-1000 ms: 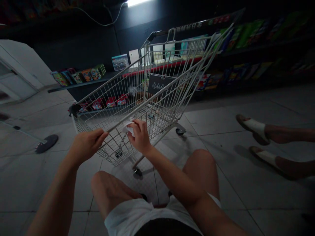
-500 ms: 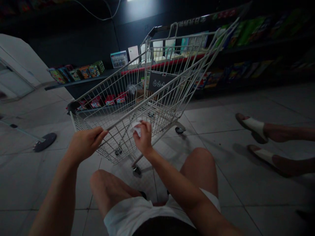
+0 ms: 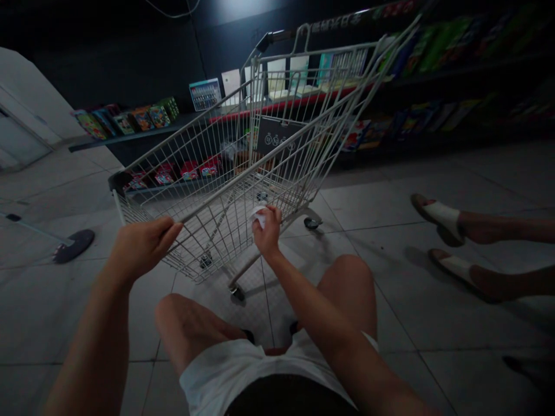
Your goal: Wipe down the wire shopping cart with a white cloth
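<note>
A wire shopping cart (image 3: 234, 199) stands in front of me, its basket side facing my knees. My left hand (image 3: 141, 245) is closed around the top rim of the basket near its front corner. Pinched in my right hand (image 3: 269, 231) is a crumpled white wipe (image 3: 259, 215), which lies against the wires on the near side of the basket. Whether it is paper or cloth I cannot tell. A dark sign plate (image 3: 280, 136) with round white marks hangs at the cart's rear panel.
Behind the cart runs a dark shelf (image 3: 186, 121) with boxes and books. Another person's feet in pale sandals (image 3: 446, 214) are on the tiled floor at right. A mop-like tool with a dark round head (image 3: 76, 245) lies at left. Cart wheels (image 3: 237, 293) rest near my feet.
My right hand has slid the white wipe to the right along the basket's side. My left hand keeps its grip on the rim. The view has shifted slightly.
</note>
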The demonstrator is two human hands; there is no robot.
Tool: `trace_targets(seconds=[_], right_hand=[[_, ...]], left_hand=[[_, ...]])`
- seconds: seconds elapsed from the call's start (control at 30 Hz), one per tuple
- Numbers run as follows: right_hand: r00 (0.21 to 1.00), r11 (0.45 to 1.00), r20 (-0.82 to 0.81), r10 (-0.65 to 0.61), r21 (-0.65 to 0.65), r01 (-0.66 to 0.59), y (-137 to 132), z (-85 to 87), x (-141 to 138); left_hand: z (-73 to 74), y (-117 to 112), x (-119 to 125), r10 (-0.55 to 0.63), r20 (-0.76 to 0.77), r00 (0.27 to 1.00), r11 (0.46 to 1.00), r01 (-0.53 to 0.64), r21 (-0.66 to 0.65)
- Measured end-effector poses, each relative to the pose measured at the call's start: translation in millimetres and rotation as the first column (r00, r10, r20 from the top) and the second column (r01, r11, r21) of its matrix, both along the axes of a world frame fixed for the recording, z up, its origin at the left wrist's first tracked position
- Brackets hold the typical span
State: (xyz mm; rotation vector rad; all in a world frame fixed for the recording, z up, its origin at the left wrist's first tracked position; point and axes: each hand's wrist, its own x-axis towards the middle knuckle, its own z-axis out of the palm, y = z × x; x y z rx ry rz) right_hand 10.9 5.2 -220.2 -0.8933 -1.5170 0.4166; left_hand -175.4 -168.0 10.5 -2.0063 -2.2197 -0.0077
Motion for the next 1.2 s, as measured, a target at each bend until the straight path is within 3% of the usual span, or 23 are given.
trace_targets(seconds=[0.07, 0.17, 0.3, 0.4, 0.5, 0.6, 0.67, 0.87, 0.93, 1.07, 1.2], right_hand=[[0.996, 0.998, 0.053, 0.068, 0.014, -0.069, -28.1, -12.2, -21.8], [0.952, 0.976, 0.217, 0.215, -0.002, -0.22, -61.9, -48.5, -42.0], [0.904, 0.951, 0.296, 0.308, -0.088, -0.295, -77.6, -108.2, -38.2], [0.886, 0.927, 0.277, 0.372, -0.164, -0.338, -78.5, -131.7, -27.4], [0.929, 0.937, 0.178, 0.324, -0.194, -0.29, -78.5, -123.9, -23.5], [0.963, 0.96, 0.087, 0.257, -0.135, -0.244, -75.4, -102.4, -28.7], [0.958, 0.96, 0.095, 0.27, -0.106, -0.26, -71.7, -97.2, -34.4], [0.904, 0.897, 0.175, 0.391, -0.291, -0.331, -75.8, -135.4, -35.0], [0.92, 0.902, 0.15, 0.363, -0.305, -0.306, -76.7, -138.4, -26.4], [0.995, 0.974, -0.002, 0.102, -0.204, -0.101, -51.3, -105.8, -6.7], [0.994, 0.98, -0.088, -0.067, -0.191, 0.049, -25.2, -70.9, -13.8]], left_hand=[[1.7, 2.7, 6.6, 0.028, -0.093, 0.995, 0.999, -0.03, -0.02], [4.0, 10.1, 20.2, 0.081, -0.231, 0.97, 0.995, -0.093, -0.041], [0.7, 20.4, 29.3, 0.13, -0.297, 0.946, 0.99, -0.142, -0.021], [-4.8, 23.0, 25.3, 0.132, -0.291, 0.948, 0.991, -0.133, 0.015], [-8.4, 22.2, 20.9, 0.122, -0.274, 0.954, 0.993, -0.119, 0.026], [-9.5, 21.1, 20.9, 0.105, -0.268, 0.958, 0.994, -0.097, 0.042], [-9.5, 20.8, 22.0, 0.106, -0.271, 0.957, 0.994, -0.094, 0.057], [-10.6, 21.7, 20.0, 0.102, -0.27, 0.957, 0.994, -0.087, 0.068], [-11.6, 22.2, 18.4, 0.111, -0.274, 0.955, 0.993, -0.094, 0.072], [-12.5, 22.1, 17.8, 0.125, -0.28, 0.952, 0.991, -0.108, 0.076], [-11.9, 21.5, 19.6, 0.12, -0.272, 0.955, 0.992, -0.104, 0.073]])
